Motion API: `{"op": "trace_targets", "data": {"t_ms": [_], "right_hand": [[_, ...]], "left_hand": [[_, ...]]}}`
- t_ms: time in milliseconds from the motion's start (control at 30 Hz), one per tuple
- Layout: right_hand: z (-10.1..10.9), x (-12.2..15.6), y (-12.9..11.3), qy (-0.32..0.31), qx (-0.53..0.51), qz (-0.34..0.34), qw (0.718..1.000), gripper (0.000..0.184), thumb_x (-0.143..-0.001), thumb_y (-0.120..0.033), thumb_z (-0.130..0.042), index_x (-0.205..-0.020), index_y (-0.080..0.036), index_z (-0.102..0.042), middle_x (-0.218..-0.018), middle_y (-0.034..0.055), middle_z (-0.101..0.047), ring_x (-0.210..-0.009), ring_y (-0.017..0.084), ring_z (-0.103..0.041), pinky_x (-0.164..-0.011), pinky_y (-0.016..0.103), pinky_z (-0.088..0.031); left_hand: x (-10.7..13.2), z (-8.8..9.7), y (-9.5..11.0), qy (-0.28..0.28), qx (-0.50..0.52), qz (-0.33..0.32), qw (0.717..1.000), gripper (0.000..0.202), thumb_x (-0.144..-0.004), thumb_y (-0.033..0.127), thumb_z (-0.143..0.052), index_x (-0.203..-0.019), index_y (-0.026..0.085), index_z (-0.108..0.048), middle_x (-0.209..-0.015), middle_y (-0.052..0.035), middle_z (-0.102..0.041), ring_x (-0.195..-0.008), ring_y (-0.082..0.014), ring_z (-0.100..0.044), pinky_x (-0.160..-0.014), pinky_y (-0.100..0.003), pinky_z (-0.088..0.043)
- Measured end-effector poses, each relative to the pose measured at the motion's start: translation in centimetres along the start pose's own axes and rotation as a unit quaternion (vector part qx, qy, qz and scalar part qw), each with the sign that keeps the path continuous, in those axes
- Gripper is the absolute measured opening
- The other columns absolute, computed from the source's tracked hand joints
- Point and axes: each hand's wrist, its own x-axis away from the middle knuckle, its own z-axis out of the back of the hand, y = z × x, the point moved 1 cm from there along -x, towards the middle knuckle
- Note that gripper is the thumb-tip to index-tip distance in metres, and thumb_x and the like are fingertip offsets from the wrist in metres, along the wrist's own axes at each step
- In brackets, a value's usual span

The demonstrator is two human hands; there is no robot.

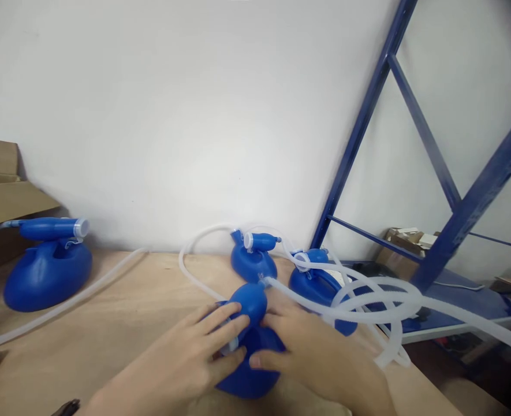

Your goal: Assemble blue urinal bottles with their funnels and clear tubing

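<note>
Plastic urinal-style bottle point(249, 381), blue and hollow-looking, sits on the wooden tabletop point(120, 306) right in front of us, between our two hands. Our left hand point(207, 346) is closed around the blue bulb-shaped head point(249, 297) on top, its fingers curled over the side with the translucent white cap point(230, 345), which they partly hide. Our right hand point(311, 341) comes in from the other side, forefinger beside the head and thumb over the body; we cannot tell whether it grips or only steadies.

We judge the bottle light for its bulk, its wall firm but able to give a little under a squeeze. The rounded, smooth shell would likely slip under flat fingertips, so we would take hold of the body with a broad palm, or wherever the shape narrows, and pinch the head close to its cap. That cap looks like the more delicate part, so we would put little sideways load on it.

The translucent hose point(298, 297) leaving the head seems limp and springy; its loose loops to the right could tug or twist what we hold, so we would support the head near the hose joint.
</note>
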Motion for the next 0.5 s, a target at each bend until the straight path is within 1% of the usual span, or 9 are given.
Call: {"op": "trace_targets", "data": {"t_ms": [67, 133, 200, 267, 333, 367, 400, 433, 500], "right_hand": [[-0.7, -0.4, 0.0, -0.006, 0.016, 0.018, 1.0, 0.036, -0.078, -0.042, -0.086, -0.107, -0.021, -0.075, -0.126, 0.0113, -0.071, -0.121, 0.035, -0.063, -0.105, 0.043, -0.048], [-1.0, -1.3, 0.5, -0.034, 0.032, 0.022, 0.999, 0.045, -0.071, -0.039, -0.092, -0.109, -0.02, -0.076, -0.129, 0.0122, -0.071, -0.125, 0.037, -0.06, -0.107, 0.044, -0.046], [-0.7, -2.2, 1.3, -0.074, 0.044, 0.027, 0.996, 0.043, -0.069, -0.039, -0.092, -0.105, -0.02, -0.077, -0.121, 0.0105, -0.074, -0.122, 0.037, -0.063, -0.108, 0.044, -0.045], [-0.3, -2.7, 2.0, -0.1, 0.047, 0.034, 0.993, 0.039, -0.069, -0.04, -0.091, -0.1, -0.021, -0.077, -0.112, 0.0082, -0.077, -0.117, 0.035, -0.066, -0.105, 0.042, -0.046], [0.0, -2.9, 2.5, -0.117, 0.037, 0.039, 0.992, 0.038, -0.068, -0.041, -0.091, -0.098, -0.021, -0.077, -0.105, 0.0066, -0.078, -0.11, 0.034, -0.069, -0.099, 0.039, -0.049], [0.1, -2.9, 2.6, -0.121, 0.032, 0.033, 0.992, 0.038, -0.069, -0.041, -0.09, -0.099, -0.022, -0.076, -0.104, 0.0061, -0.079, -0.106, 0.033, -0.071, -0.095, 0.037, -0.05], [-0.1, -2.9, 2.7, -0.122, 0.029, 0.019, 0.992, 0.039, -0.069, -0.041, -0.089, -0.1, -0.022, -0.076, -0.104, 0.0062, -0.079, -0.104, 0.032, -0.072, -0.091, 0.035, -0.051], [-0.3, -2.9, 2.7, -0.119, 0.03, -0.002, 0.992, 0.04, -0.071, -0.041, -0.088, -0.104, -0.022, -0.075, -0.105, 0.0068, -0.079, -0.102, 0.032, -0.072, -0.088, 0.035, -0.052], [-1.0, -3.1, 2.6, -0.1, 0.04, -0.049, 0.993, 0.046, -0.076, -0.042, -0.084, -0.115, -0.021, -0.071, -0.112, 0.0094, -0.078, -0.103, 0.032, -0.073, -0.087, 0.035, -0.052]], "left_hand": [[0.7, -0.1, -0.7, -0.012, 0.008, -0.001, 1.0, 0.035, -0.099, 0.015, -0.053, -0.128, 0.024, -0.07, -0.142, -0.0094, -0.067, -0.137, -0.0305, -0.053, -0.109, -0.043, -0.05], [1.0, -0.3, -1.0, -0.015, 0.004, -0.004, 1.0, 0.043, -0.096, 0.01, -0.05, -0.134, 0.023, -0.066, -0.145, -0.0098, -0.066, -0.141, -0.0302, -0.052, -0.11, -0.044, -0.051], [0.9, -0.6, -0.7, -0.003, -0.017, -0.001, 1.0, 0.041, -0.098, 0.009, -0.047, -0.133, 0.022, -0.066, -0.143, -0.0094, -0.068, -0.138, -0.0305, -0.056, -0.105, -0.043, -0.056], [0.4, -1.3, 0.0, 0.001, -0.045, 0.005, 0.999, 0.035, -0.103, 0.013, -0.046, -0.129, 0.021, -0.068, -0.14, -0.0079, -0.07, -0.134, -0.0304, -0.061, -0.097, -0.04, -0.061], [0.0, -2.4, 0.7, 0.003, -0.067, 0.004, 0.998, 0.031, -0.105, 0.015, -0.046, -0.125, 0.02, -0.07, -0.137, -0.0075, -0.072, -0.13, -0.0308, -0.065, -0.087, -0.036, -0.065], [-0.2, -3.1, 0.9, 0.005, -0.073, 0.005, 0.997, 0.03, -0.106, 0.016, -0.046, -0.124, 0.019, -0.07, -0.137, -0.0084, -0.072, -0.131, -0.0317, -0.064, -0.084, -0.036, -0.066], [-0.2, -3.8, 0.8, 0.008, -0.075, 0.006, 0.997, 0.029, -0.106, 0.016, -0.047, -0.123, 0.018, -0.07, -0.139, -0.01, -0.071, -0.134, -0.033, -0.062, -0.085, -0.037, -0.066], [0.0, -4.6, 0.6, 0.011, -0.076, 0.011, 0.997, 0.028, -0.106, 0.017, -0.048, -0.124, 0.018, -0.07, -0.142, -0.0119, -0.068, -0.138, -0.0342, -0.058, -0.089, -0.039, -0.065], [0.6, -6.1, -0.3, 0.008, -0.076, 0.039, 0.996, 0.03, -0.105, 0.017, -0.051, -0.132, 0.017, -0.066, -0.154, -0.0158, -0.058, -0.148, -0.0365, -0.046, -0.102, -0.047, -0.06]]}}
